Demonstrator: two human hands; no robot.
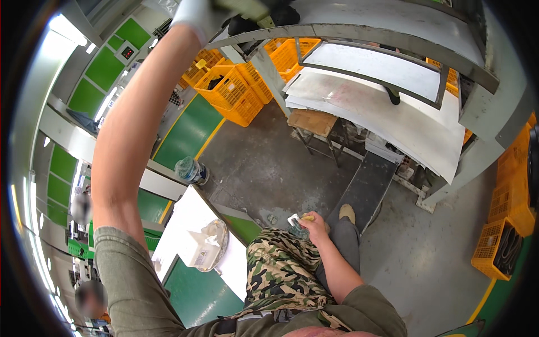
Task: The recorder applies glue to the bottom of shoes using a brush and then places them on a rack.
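Observation:
My left arm stretches up to the top of the view, and my left hand [193,18], in a white glove, is at the upper edge. It is beside a dark and pale green machine part [247,10]; its fingers are hidden, so I cannot tell what it touches. Low in front of my lap, my bare right hand [317,229] is closed around a small brush [295,219] with a yellowish handle and a white head. Over my lap lies a camouflage apron [281,264].
A grey machine frame [359,35] arches ahead, with white sheets [370,98] below it. Orange crates [224,90] stand beyond, more crates [497,241] at right. A wooden-topped stool [312,121] and black footboard [373,180] are ahead. A white container [203,250] sits on the left table [188,213].

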